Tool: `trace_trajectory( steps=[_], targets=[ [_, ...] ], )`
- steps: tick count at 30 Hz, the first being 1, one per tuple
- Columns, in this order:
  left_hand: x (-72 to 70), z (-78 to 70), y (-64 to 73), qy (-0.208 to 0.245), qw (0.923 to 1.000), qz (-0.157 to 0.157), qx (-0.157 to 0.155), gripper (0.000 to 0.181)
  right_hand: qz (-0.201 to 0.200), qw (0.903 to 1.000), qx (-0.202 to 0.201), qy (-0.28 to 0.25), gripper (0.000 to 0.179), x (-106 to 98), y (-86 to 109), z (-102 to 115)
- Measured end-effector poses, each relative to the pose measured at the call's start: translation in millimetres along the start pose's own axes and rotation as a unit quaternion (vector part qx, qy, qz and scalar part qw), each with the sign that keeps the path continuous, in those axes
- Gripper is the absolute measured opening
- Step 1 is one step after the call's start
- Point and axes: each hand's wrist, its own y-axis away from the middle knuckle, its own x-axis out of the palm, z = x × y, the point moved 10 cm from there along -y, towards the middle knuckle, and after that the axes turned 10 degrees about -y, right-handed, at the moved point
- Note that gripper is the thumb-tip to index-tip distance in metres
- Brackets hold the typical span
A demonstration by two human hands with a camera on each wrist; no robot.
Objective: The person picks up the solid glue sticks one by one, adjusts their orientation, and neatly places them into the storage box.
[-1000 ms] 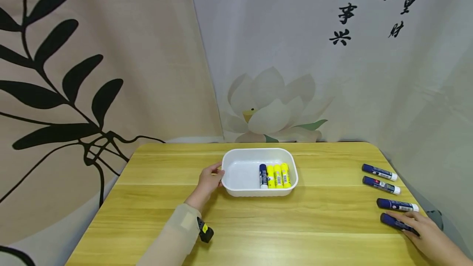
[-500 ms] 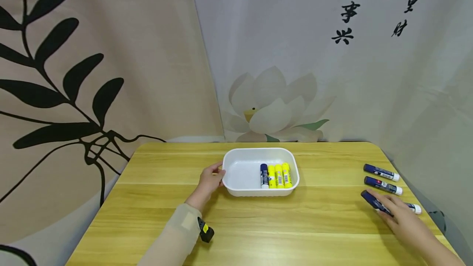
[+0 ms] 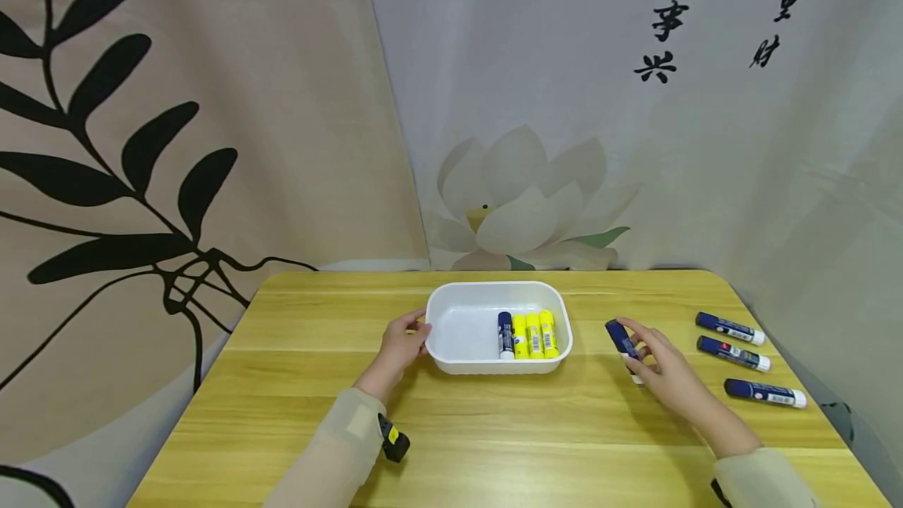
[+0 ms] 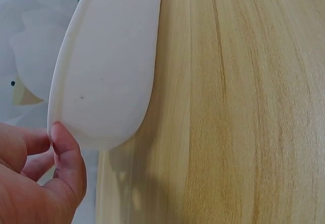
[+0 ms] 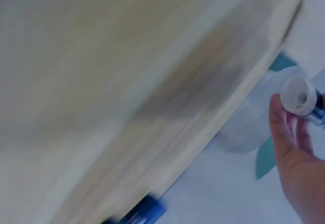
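A pinch between thumb and fingers holds a dark blue stick [image 3: 621, 337] in the right hand [image 3: 661, 367], its blue end tipped up and away from the person, its white end down near the thumb. The stick is above the table [image 3: 494, 433], to the right of a white tray [image 3: 460, 328] and apart from it. The right forearm slants in from the lower right, the wrist fairly straight. The left hand [image 3: 402, 347] pinches the tray's left rim, thumb on the inner side and fingers outside, its forearm angling up from the bottom edge. Inside the tray's right half, a blue stick [image 3: 505, 335] lies beside three yellow sticks [image 3: 534, 337]. Three more blue sticks [image 3: 734, 353] lie near the table's right edge. Behind hangs a printed cloth [image 3: 317, 116].
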Motion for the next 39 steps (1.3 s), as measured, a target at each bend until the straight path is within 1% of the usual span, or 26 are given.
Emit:
trace_trajectory(
  steps=[3, 5, 6, 7, 10, 11, 12, 13, 18, 22, 24, 25, 30, 35, 39],
  targets=[
    [0.1, -0.5, -0.2, -0.001, 1.0, -0.001, 0.002, 0.04, -0.002, 0.9965, 0.038, -0.075, 0.06, 6.0, -12.5, 6.7],
    [0.0, -0.4, 0.0, 0.001, 1.0, -0.001, -0.002, 0.04, -0.004, 0.9879, 0.077, -0.135, 0.063, 9.3, -18.9, 9.1],
    [0.0, -0.1, 0.1, 0.002, 1.0, 0.0, -0.004, 0.04, -0.005, 0.981, 0.099, -0.167, 0.065, 11.1, -21.4, 9.4],
    [0.0, -0.4, 0.0, 0.001, 1.0, 0.001, -0.003, 0.04, -0.008, 0.972, 0.122, -0.201, 0.067, 13.4, -23.7, 9.3],
    [-0.2, 0.0, -0.3, 0.001, 1.0, 0.002, -0.005, 0.04, -0.018, 0.936, 0.186, -0.298, 0.073, 21.2, -29.1, 7.9],
    [-0.3, -0.2, -0.4, 0.0, 1.0, 0.002, -0.004, 0.04, -0.022, 0.927, 0.2, -0.317, 0.074, 23.5, -30.9, 8.4],
    [-0.5, -0.5, -0.4, 0.0, 1.0, 0.003, -0.003, 0.04, -0.023, 0.9214, 0.207, -0.328, 0.074, 25.6, -33.0, 10.2],
    [-0.7, -0.9, -0.4, -0.002, 1.0, 0.003, -0.002, 0.04, -0.025, 0.9188, 0.212, -0.332, 0.074, 27.4, -35.3, 12.5],
    [-1.9, -1.3, -0.5, -0.001, 1.0, 0.002, -0.004, 0.04, -0.027, 0.9226, 0.218, -0.317, 0.074, 39.0, -48.0, 32.3],
    [-2.0, 0.0, -1.1, -0.002, 0.9999, 0.004, -0.009, 0.04, -0.022, 0.9178, 0.221, -0.329, 0.073, 56.9, -58.9, 47.7],
    [-1.6, -0.4, -1.3, -0.004, 1.0, 0.005, -0.006, 0.04, -0.02, 0.9189, 0.221, -0.326, 0.072, 67.3, -64.9, 53.7],
    [-1.4, -0.4, -1.3, -0.004, 1.0, 0.005, -0.005, 0.04, -0.018, 0.9216, 0.221, -0.319, 0.071, 72.8, -68.0, 56.1],
    [-0.7, -0.8, -1.1, 0.0, 1.0, 0.002, -0.001, 0.04, -0.01, 0.9425, 0.217, -0.254, 0.067, 101.0, -85.6, 65.6],
    [0.4, 0.5, -1.2, -0.001, 1.0, 0.002, -0.004, 0.039, 0.014, 0.9548, 0.211, -0.209, 0.068, 131.0, -100.2, 69.1],
    [-0.4, 1.3, -1.2, 0.001, 1.0, 0.003, -0.005, 0.039, 0.021, 0.9697, 0.197, -0.143, 0.066, 145.2, -110.2, 72.2]
  ],
)
